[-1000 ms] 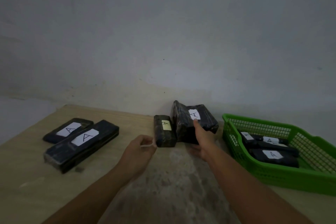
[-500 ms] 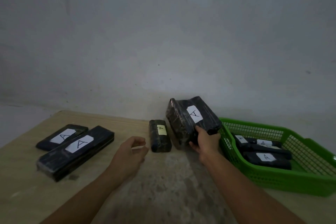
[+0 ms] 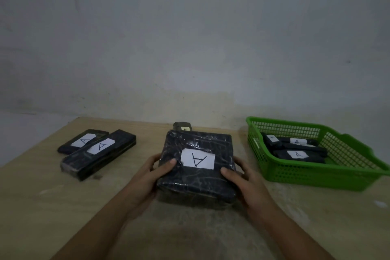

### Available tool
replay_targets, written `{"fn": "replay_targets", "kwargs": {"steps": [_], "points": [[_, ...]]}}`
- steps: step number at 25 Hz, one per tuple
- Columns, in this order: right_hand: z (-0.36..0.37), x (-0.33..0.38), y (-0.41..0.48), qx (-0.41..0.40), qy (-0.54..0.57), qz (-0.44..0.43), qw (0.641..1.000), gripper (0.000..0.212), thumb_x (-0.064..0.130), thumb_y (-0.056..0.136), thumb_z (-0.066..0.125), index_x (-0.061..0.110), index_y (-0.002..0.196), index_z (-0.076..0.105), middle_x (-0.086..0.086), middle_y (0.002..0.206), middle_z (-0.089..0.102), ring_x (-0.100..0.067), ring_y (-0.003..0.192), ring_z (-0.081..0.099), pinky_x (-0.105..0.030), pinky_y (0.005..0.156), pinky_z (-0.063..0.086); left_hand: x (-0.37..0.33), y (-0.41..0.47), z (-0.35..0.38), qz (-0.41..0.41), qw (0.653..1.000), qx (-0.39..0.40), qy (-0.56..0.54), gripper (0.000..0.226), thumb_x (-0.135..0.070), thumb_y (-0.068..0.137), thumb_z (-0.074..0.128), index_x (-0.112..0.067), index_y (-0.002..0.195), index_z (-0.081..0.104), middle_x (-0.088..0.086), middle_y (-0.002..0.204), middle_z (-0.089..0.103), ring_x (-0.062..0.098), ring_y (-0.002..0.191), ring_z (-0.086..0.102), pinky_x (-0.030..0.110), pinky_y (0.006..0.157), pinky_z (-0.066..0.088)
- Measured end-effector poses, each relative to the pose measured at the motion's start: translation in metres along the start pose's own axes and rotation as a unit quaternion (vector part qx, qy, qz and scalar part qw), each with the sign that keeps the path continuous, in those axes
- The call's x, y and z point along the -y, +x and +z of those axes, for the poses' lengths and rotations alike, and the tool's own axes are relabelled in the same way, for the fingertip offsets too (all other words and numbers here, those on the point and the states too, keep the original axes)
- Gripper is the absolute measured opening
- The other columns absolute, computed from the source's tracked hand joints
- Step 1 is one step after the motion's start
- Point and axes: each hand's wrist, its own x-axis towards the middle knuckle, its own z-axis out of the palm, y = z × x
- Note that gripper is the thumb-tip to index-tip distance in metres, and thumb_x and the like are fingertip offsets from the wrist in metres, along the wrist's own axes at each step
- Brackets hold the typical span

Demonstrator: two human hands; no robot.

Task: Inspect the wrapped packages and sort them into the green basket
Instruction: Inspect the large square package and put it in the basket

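A large black wrapped package [image 3: 198, 179] with a white label marked "A" is held in front of me above the table. My left hand [image 3: 147, 177] grips its left side with the thumb on top. My right hand [image 3: 244, 183] grips its right side, thumb on top as well. Behind it a small black package [image 3: 182, 127] with a yellowish label lies on the table, mostly hidden. The green basket [image 3: 316, 175] stands at the right and holds three black labelled packages [image 3: 295, 150]. Two long black packages [image 3: 99, 154] marked "A" lie at the left.
The wooden table [image 3: 42, 207] runs up to a pale wall at the back; its left corner is cut off at an angle. A worn grey patch covers the table in front of me between my forearms.
My right hand lifted the large package from beside the small one and brought it toward me. My left hand, empty before, now grips its left side. The label faces up.
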Motion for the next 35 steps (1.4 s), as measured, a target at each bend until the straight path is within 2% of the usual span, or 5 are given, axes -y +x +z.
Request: {"fn": "replay_targets", "kwargs": {"steps": [15,24,27,31,35], "points": [[-0.007,-0.014,-0.006,0.012,-0.001,-0.024,1.0,0.032,0.013,0.083,0.067,0.002,0.114,0.067,-0.02,0.107,0.073,-0.034,0.098,0.071,-0.039,0.083,0.057,0.021,0.005,0.006,0.113,0.994,0.004,0.008,0.052,-0.002,0.068,0.067,-0.011,0.118,0.058,0.015,0.111,0.071,0.034,0.097,0.069,0.041,0.081,0.059],[-0.006,-0.017,-0.006,-0.045,0.009,-0.045,0.998,0.021,0.015,0.088,0.065,0.008,0.105,0.073,-0.019,0.107,0.074,-0.036,0.1,0.07,-0.054,0.098,0.05,0.034,0.006,-0.001,0.139,0.977,0.057,0.151,0.085,-0.06,0.055,0.08,-0.049,0.13,0.042,-0.003,0.13,0.058,0.02,0.109,0.067,0.047,0.09,0.054],[-0.01,-0.016,-0.01,-0.006,-0.087,-0.052,0.995,0.048,0.046,0.085,0.066,0.021,0.125,0.063,-0.007,0.122,0.07,-0.022,0.11,0.068,-0.047,0.103,0.048,0.029,0.001,0.001,0.156,0.98,0.037,0.122,0.085,-0.06,0.036,0.087,-0.04,0.114,0.059,0.003,0.114,0.068,0.027,0.104,0.068,0.047,0.082,0.058],[-0.018,-0.018,-0.008,0.059,-0.2,-0.089,0.974,0.117,0.075,0.064,0.066,0.036,0.153,0.002,0.009,0.157,0.03,0.018,0.121,0.046,-0.012,0.099,0.043,0.021,0.001,0.001,0.146,0.985,0.018,0.088,0.079,-0.057,0.036,0.089,-0.021,0.102,0.067,0.011,0.106,0.071,0.029,0.096,0.071,0.045,0.073,0.059],[-0.02,-0.017,-0.012,0.152,-0.156,-0.119,0.969,0.122,0.039,0.054,0.092,0.044,0.149,0.016,0.008,0.15,0.045,-0.017,0.134,0.049,-0.042,0.107,0.044,0.021,0.0,0.002,0.134,0.986,0.0,0.098,0.078,-0.057,0.039,0.088,-0.013,0.1,0.066,0.015,0.102,0.071,0.033,0.094,0.071,0.05,0.075,0.058]]}}
